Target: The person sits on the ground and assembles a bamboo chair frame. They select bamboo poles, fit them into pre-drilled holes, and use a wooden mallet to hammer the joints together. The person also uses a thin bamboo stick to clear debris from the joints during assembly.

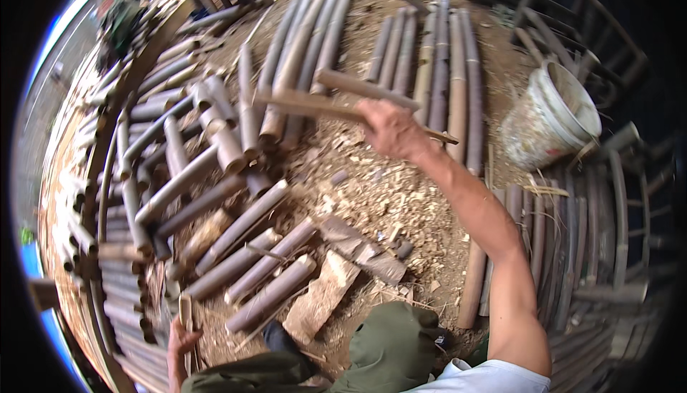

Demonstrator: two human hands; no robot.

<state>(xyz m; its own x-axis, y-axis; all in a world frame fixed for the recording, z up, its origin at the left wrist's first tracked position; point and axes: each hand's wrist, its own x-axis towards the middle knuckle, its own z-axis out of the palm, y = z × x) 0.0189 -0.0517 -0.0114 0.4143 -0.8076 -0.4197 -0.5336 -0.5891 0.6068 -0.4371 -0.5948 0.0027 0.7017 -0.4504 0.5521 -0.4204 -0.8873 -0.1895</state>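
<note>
My right hand (390, 128), arm stretched forward, is closed around a long brown strip (308, 103) that looks like wood or bamboo. The strip lies crosswise above the ground, its darker thin end past my wrist. Just beyond it a bamboo pole (365, 87) lies at a similar slant. Low at the left, my left hand (182, 339) is closed around a narrow upright piece of split bamboo (186, 311). Beside that hand are cut bamboo lengths (272, 293) and a rough block of wood (323, 295). My knees in green trousers (393, 343) show at the bottom.
Many cut bamboo tubes (179, 178) lie heaped on the left. Long poles (440, 71) lie in rows ahead, others (572, 235) at the right. Wood chips (379, 192) cover the middle ground. A dirty white bucket (544, 121) stands at the right near dark wooden frames (608, 35).
</note>
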